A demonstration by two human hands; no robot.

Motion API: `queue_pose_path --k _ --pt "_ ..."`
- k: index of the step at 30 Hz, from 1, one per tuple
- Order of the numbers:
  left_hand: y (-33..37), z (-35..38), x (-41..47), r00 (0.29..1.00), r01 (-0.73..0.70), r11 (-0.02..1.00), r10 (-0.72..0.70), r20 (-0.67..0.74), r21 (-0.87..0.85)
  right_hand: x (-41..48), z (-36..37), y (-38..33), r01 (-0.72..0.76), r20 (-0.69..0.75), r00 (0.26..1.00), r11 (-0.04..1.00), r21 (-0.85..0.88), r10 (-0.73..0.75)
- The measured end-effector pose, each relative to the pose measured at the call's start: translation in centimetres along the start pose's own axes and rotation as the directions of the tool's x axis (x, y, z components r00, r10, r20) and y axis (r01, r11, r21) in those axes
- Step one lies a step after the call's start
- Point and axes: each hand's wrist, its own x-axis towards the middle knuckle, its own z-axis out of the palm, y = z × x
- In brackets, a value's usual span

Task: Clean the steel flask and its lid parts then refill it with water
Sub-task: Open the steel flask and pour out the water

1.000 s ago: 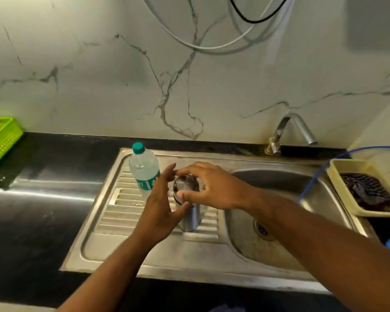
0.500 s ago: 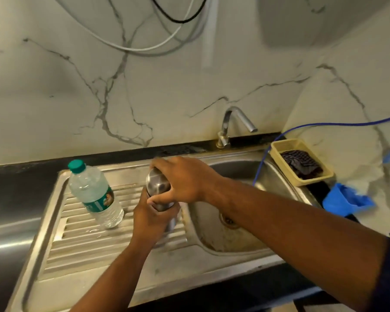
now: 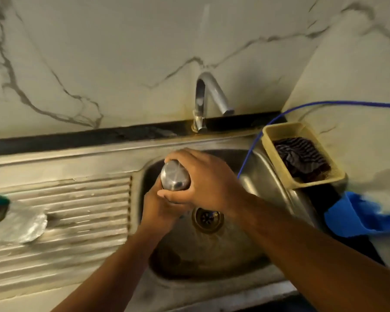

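Observation:
I hold the steel flask [image 3: 175, 176] over the sink basin [image 3: 263, 183], just left of the drain [image 3: 207, 218]. Only its rounded steel lid end shows; the body is hidden behind my hands. My right hand [image 3: 203, 179] grips the lid end from the right, fingers curled round it. My left hand [image 3: 161, 209] grips the flask body from below. The tap [image 3: 208, 97] stands behind the basin with no water running.
A plastic water bottle [image 3: 14, 219] lies blurred at the left edge on the ribbed drainboard [image 3: 77, 212]. A beige tray [image 3: 277, 163] with a dark cloth sits right of the basin. A blue tube [image 3: 257, 140] runs into the basin. A blue cloth [image 3: 356, 215] lies on the right.
Both hands have carried the flask from the drainboard rightward to over the basin. The view has swung right, so the water bottle is now at the left edge.

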Motion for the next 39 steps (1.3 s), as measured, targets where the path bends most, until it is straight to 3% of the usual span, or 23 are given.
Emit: queue_pose_path --k 3,8,12,15,19,24,28,29,31,33,36,39 --pt "-2.7 2.3 1.3 0.998 -0.066 0.997 0.066 -0.018 -0.026 -1.0 2.5 4.3 0.03 -0.135 0.991 0.995 0.098 -0.016" --pt "-5.6 4.3 1.9 0.974 -0.212 0.971 0.219 -0.06 0.111 -2.4 7.2 8.3 0.173 -0.368 0.921 0.98 0.099 -0.126" --pt "-6.8 4.6 1.9 0.964 -0.254 0.945 0.265 -0.03 0.207 -4.5 9.3 9.4 0.212 -0.467 0.877 0.963 0.165 -0.113" --pt "-6.8 4.9 1.7 0.929 -0.346 0.884 0.369 -0.017 0.315 -5.3 9.7 9.7 0.245 -0.544 0.826 0.963 0.113 -0.146" --pt "-6.4 5.1 0.8 0.888 -0.437 0.847 0.459 -0.001 0.304 -5.7 9.5 8.2 0.255 -0.644 0.751 0.964 0.078 -0.147" --pt "-3.8 4.6 -2.0 0.805 -0.487 0.788 0.572 -0.156 0.375 -8.4 6.8 4.6 0.273 -0.677 0.695 0.96 -0.062 -0.241" --pt "-1.7 5.0 -5.7 0.654 -0.556 0.684 0.711 -0.258 0.473 -11.5 4.9 1.1 0.232 -0.674 0.712 0.972 -0.04 -0.197" --pt "-2.1 5.2 -5.7 0.628 -0.562 0.656 0.735 -0.257 0.504 -11.5 4.9 0.9 0.172 -0.651 0.743 0.984 -0.04 -0.156" --pt "-1.2 4.8 -6.4 0.501 -0.569 0.522 0.833 -0.236 0.635 -11.4 3.5 -0.8 0.023 -0.608 0.792 0.998 -0.062 -0.056" --pt "-0.2 4.0 -6.7 0.393 -0.474 0.403 0.892 -0.221 0.783 -10.7 2.1 -1.9 -0.134 -0.554 0.826 0.991 -0.003 0.11" --pt "0.3 2.9 -6.6 0.372 -0.367 0.303 0.914 -0.16 0.879 -9.2 1.3 -2.4 -0.228 -0.463 0.855 0.971 0.069 0.234" --pt "0.0 2.8 -4.9 0.496 -0.367 0.339 0.859 -0.126 0.867 -7.9 1.6 -1.5 -0.202 -0.476 0.859 0.979 0.025 0.19"
